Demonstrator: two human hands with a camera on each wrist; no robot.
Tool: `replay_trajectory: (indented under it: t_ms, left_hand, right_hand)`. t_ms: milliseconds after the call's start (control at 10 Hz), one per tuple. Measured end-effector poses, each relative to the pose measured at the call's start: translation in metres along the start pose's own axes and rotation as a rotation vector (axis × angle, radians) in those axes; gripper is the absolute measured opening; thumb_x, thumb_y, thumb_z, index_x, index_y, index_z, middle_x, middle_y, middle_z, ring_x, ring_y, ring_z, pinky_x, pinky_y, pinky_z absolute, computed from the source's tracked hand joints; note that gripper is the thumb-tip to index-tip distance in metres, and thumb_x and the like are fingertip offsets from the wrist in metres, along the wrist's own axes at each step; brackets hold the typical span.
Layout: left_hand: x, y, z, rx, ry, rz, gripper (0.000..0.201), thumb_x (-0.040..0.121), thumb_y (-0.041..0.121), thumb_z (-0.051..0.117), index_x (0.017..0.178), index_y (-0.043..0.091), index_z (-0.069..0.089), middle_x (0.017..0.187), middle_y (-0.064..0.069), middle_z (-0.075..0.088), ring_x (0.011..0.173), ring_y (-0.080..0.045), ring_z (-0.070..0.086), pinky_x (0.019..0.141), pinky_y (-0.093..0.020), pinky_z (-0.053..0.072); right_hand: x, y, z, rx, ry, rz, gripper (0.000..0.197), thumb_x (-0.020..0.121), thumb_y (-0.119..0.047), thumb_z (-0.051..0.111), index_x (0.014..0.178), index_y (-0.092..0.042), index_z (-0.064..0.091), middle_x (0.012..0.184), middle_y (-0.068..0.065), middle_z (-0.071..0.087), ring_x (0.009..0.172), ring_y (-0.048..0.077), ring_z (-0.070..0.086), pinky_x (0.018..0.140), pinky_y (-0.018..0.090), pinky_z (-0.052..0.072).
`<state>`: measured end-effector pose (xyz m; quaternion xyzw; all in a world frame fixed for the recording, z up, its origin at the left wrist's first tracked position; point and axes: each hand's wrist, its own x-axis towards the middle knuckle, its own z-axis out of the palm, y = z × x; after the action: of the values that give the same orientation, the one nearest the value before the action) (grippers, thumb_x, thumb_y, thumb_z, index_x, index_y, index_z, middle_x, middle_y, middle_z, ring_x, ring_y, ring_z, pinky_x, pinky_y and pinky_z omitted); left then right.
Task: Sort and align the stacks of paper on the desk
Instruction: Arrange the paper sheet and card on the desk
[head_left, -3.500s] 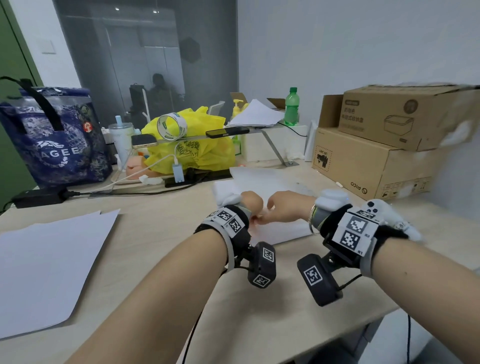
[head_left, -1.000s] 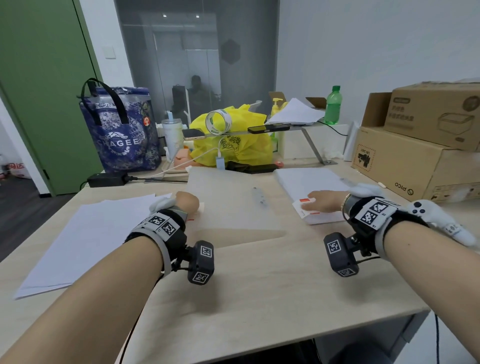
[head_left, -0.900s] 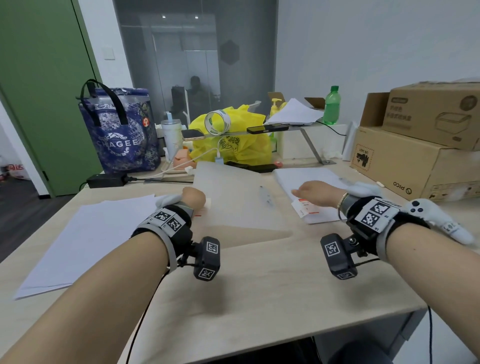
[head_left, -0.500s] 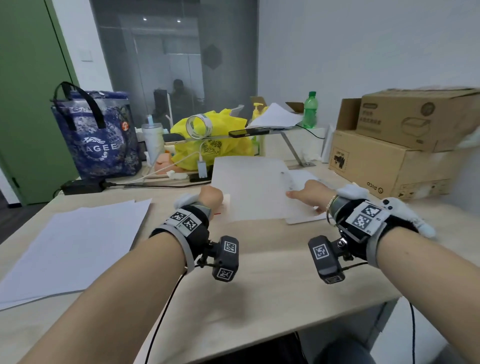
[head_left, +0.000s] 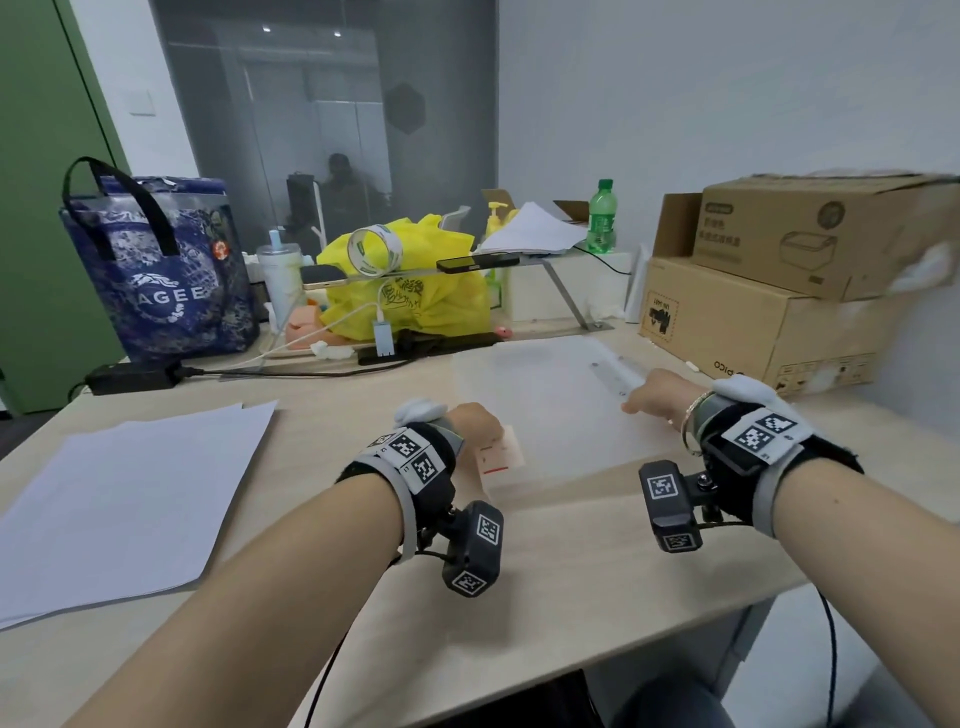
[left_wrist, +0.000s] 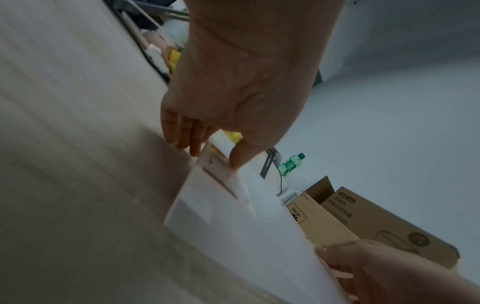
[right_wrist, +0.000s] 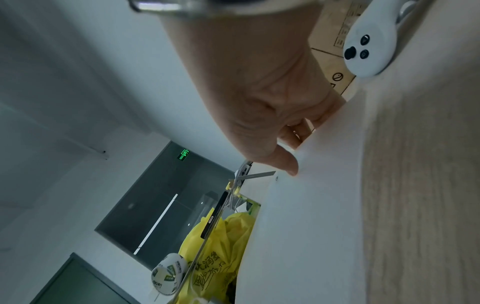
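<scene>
The white paper stack (head_left: 550, 395) is held up between both hands, its long side running left to right. It is pinched by the left hand (head_left: 470, 423) and right hand (head_left: 657, 397) at opposite edges, above the desk (head_left: 571, 597).

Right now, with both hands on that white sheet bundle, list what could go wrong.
1. The left hand only pinches one corner of the white sheet bundle together with a small red-lined slip; the slip may slide out.
2. The right hand grips the opposite edge, so the unsupported middle could sag and the sheets fan out of alignment.
3. The charging cables lie just beyond the bundle; a forward swing might snag them.
</scene>
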<state>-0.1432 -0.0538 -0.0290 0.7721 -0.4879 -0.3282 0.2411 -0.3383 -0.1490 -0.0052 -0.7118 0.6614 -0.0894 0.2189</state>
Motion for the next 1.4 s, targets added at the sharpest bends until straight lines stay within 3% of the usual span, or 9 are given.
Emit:
replay_trajectory:
  t_ms: [100, 200, 300, 500, 700, 900, 1000, 1200, 1400]
  left_hand:
    - [0.002, -0.002, -0.009, 0.222, -0.039, -0.059, 0.045, 0.098, 0.026, 0.049, 0.136, 0.001, 0.047, 0.139, -0.014, 0.052, 0.13, -0.027, 0.049, 0.088, -0.024, 0.048]
    - [0.008, -0.007, -0.012, 0.191, -0.108, -0.119, 0.051, 0.09, 0.035, 0.061, 0.13, 0.005, 0.053, 0.131, -0.01, 0.06, 0.121, -0.025, 0.056, 0.104, -0.035, 0.043]
    - [0.009, -0.005, -0.015, 0.209, -0.157, -0.078, 0.063, 0.086, 0.038, 0.066, 0.137, 0.009, 0.043, 0.127, -0.007, 0.061, 0.108, -0.021, 0.059, 0.102, -0.035, 0.048]
    - [0.009, -0.012, -0.011, 0.278, -0.269, -0.09, 0.08, 0.08, 0.052, 0.065, 0.144, 0.017, 0.032, 0.106, -0.003, 0.06, 0.087, -0.018, 0.053, 0.08, -0.028, 0.048]
    - [-0.002, -0.015, -0.012, 0.25, -0.256, -0.086, 0.072, 0.08, 0.053, 0.065, 0.136, 0.016, 0.038, 0.107, -0.004, 0.06, 0.086, -0.019, 0.054, 0.085, -0.03, 0.051]
    - [-0.021, -0.012, -0.028, 0.209, -0.2, -0.053, 0.079, 0.085, 0.054, 0.058, 0.147, 0.014, 0.03, 0.142, -0.005, 0.045, 0.115, -0.022, 0.057, 0.097, -0.037, 0.052]
    - [-0.034, -0.004, -0.037, 0.096, -0.185, -0.017, 0.071, 0.092, 0.053, 0.048, 0.146, 0.009, 0.033, 0.147, -0.008, 0.041, 0.127, -0.025, 0.051, 0.097, -0.037, 0.049]
    - [-0.059, -0.001, -0.075, -0.153, -0.212, 0.078, 0.069, 0.096, 0.055, 0.033, 0.147, 0.009, 0.03, 0.141, -0.011, 0.05, 0.123, -0.028, 0.054, 0.102, -0.041, 0.043]
    - [-0.076, -0.015, -0.12, -0.405, -0.037, 0.2, 0.07, 0.094, 0.062, 0.027, 0.144, 0.013, 0.034, 0.134, -0.011, 0.051, 0.114, -0.025, 0.054, 0.101, -0.043, 0.043]
  right_hand:
    - [0.0, -0.001, 0.0, 0.003, -0.018, 0.002, 0.047, 0.093, -0.014, 0.055, 0.133, 0.007, 0.043, 0.123, 0.018, 0.051, 0.104, 0.029, 0.048, 0.083, 0.031, 0.038]
    - [-0.001, -0.005, -0.003, 0.014, -0.003, -0.015, 0.048, 0.093, -0.015, 0.056, 0.133, 0.007, 0.043, 0.126, 0.018, 0.051, 0.116, 0.032, 0.049, 0.087, 0.033, 0.039]
    - [-0.003, -0.01, -0.01, -0.009, 0.031, -0.045, 0.049, 0.092, -0.015, 0.057, 0.134, 0.006, 0.042, 0.135, 0.019, 0.049, 0.125, 0.033, 0.048, 0.094, 0.033, 0.041]
    - [-0.006, -0.019, -0.019, -0.022, 0.056, -0.121, 0.021, 0.087, -0.013, 0.061, 0.099, 0.0, 0.049, 0.098, 0.013, 0.048, 0.088, 0.026, 0.046, 0.062, 0.026, 0.036]
    - [-0.023, -0.033, -0.034, 0.033, 0.118, -0.168, 0.015, 0.086, -0.017, 0.062, 0.079, -0.009, 0.051, 0.083, 0.006, 0.052, 0.085, 0.025, 0.049, 0.058, 0.027, 0.036]
    - [-0.053, -0.072, -0.057, 0.092, 0.171, -0.283, 0.038, 0.087, -0.013, 0.059, 0.118, 0.009, 0.059, 0.118, 0.021, 0.061, 0.104, 0.033, 0.059, 0.087, 0.037, 0.049]
    - [-0.07, -0.095, -0.063, 0.174, 0.157, -0.348, 0.036, 0.091, -0.017, 0.055, 0.118, 0.005, 0.06, 0.108, 0.015, 0.062, 0.085, 0.027, 0.058, 0.066, 0.028, 0.048]
    - [-0.1, -0.134, -0.057, 0.277, 0.063, -0.414, 0.057, 0.097, -0.049, 0.034, 0.136, -0.008, 0.044, 0.138, 0.009, 0.048, 0.123, 0.031, 0.05, 0.083, 0.038, 0.051]
    - [-0.123, -0.168, -0.035, 0.343, -0.083, -0.568, 0.066, 0.094, -0.062, 0.019, 0.126, -0.018, 0.056, 0.132, 0.0, 0.056, 0.108, 0.019, 0.054, 0.096, 0.044, 0.044]
